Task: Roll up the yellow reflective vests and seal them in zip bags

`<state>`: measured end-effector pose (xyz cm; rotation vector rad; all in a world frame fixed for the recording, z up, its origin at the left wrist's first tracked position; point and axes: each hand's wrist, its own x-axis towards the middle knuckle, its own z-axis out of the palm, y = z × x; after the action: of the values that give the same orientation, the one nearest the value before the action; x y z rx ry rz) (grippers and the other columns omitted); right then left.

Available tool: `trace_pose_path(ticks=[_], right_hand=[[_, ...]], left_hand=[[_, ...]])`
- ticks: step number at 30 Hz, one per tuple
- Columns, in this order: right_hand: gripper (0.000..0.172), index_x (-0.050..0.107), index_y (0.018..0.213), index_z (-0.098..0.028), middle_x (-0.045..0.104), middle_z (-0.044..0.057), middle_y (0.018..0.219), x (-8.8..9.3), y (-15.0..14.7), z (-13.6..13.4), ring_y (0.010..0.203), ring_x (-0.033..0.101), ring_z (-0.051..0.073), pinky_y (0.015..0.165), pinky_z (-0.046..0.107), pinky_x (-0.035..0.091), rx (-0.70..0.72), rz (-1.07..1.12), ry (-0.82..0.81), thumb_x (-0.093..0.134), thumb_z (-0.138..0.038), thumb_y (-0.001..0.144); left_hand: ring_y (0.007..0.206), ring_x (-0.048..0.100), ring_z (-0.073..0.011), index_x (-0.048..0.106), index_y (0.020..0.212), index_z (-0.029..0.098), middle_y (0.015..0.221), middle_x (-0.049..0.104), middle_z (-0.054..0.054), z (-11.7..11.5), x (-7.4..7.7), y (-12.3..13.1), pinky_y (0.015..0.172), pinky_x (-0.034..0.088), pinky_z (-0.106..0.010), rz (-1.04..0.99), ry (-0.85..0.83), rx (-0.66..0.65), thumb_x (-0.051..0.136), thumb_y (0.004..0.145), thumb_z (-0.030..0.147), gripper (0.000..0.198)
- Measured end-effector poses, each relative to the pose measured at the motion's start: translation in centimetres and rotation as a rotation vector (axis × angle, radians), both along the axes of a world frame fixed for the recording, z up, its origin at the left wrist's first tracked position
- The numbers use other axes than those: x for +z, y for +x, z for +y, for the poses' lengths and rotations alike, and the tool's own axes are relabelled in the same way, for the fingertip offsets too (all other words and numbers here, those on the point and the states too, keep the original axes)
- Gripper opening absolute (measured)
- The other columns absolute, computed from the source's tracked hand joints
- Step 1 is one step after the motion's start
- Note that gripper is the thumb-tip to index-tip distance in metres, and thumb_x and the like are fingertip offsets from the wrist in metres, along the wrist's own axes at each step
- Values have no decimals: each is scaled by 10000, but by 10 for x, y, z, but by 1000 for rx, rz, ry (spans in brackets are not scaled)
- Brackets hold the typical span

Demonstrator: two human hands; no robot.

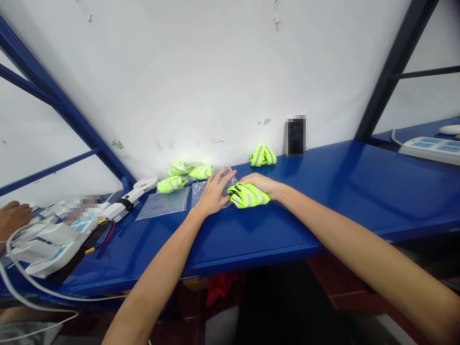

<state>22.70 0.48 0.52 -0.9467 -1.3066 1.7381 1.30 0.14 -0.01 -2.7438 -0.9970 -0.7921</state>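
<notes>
My right hand is closed around a folded neon-yellow bundle with grey reflective stripes, just above the blue table. Beside it, my left hand holds a clear zip bag at the bundle's left end; its fingers partly cover the bag. Whether the bundle's end is inside the bag I cannot tell. Left of my left hand, another clear zip bag lies flat on the table. Several similar yellow bundles in clear bags are piled behind it.
One unbagged yellow bundle rests by the wall, near a dark blurred box. On the left are a white fan, white devices with cables, and another person's hand. A blue frame post rises there.
</notes>
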Motion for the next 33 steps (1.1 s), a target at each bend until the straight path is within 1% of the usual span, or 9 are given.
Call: trace_pose_path(ticks=[3,6,11,14,17,21,24,29,33], right_hand=[[84,695,790,-102,724,68,694,2,-1,-1,588,656,162,546,244,535,-11,22,-36,619,-137,788],[84,671,786,-109,724,73,690,3,-1,0,575,653,160,548,245,535,13,34,-116,593,-134,805],[77,637,749,-139,706,60,634,4,1,2,534,634,161,509,247,518,-4,21,-204,589,-145,809],[95,618,714,-156,685,50,594,6,3,2,506,616,160,490,251,506,8,13,-192,600,-159,807],[97,620,711,-158,677,48,583,9,5,1,507,605,157,491,250,501,10,24,-149,603,-169,806],[85,653,746,-140,697,67,643,12,5,-1,564,619,162,528,259,502,-75,62,-89,620,-198,798],[111,683,795,-133,719,73,748,8,2,3,659,641,171,600,269,508,-207,91,32,655,-238,771],[162,692,790,-159,717,39,865,-3,2,13,810,630,172,763,271,487,-572,6,376,670,-314,747],[204,670,780,-171,694,32,808,-6,3,15,780,612,180,770,289,466,-680,-184,605,626,-369,786]], left_hand=[[1424,298,-273,291,1497,236,1534,312,-135,0,1,-1,1157,245,-471,11,22,19,503,803,126,734],[1424,299,-272,305,1490,251,1539,309,-126,0,1,-1,1153,250,-476,20,41,22,498,814,134,713],[1406,331,-272,409,1391,229,1515,345,-140,1,2,-3,1136,287,-482,-11,61,1,540,837,217,569],[1388,359,-279,468,1279,219,1494,368,-150,1,5,-7,1120,315,-489,-45,61,-16,573,856,315,447],[1379,376,-280,481,1211,218,1472,392,-156,2,8,-12,1111,331,-491,-75,56,-15,571,876,392,388],[1370,394,-263,483,1170,219,1449,411,-151,2,8,-15,1113,341,-471,-112,58,9,516,917,430,330],[1362,403,-256,478,1177,218,1443,406,-150,2,7,-14,1110,350,-463,-96,51,3,480,937,434,323],[1373,380,-269,479,1168,211,1462,380,-158,3,4,-11,1106,350,-470,-53,57,-1,498,926,455,344],[1381,367,-279,469,1202,222,1469,372,-159,1,3,-9,1109,344,-487,-46,45,6,518,908,487,399]])
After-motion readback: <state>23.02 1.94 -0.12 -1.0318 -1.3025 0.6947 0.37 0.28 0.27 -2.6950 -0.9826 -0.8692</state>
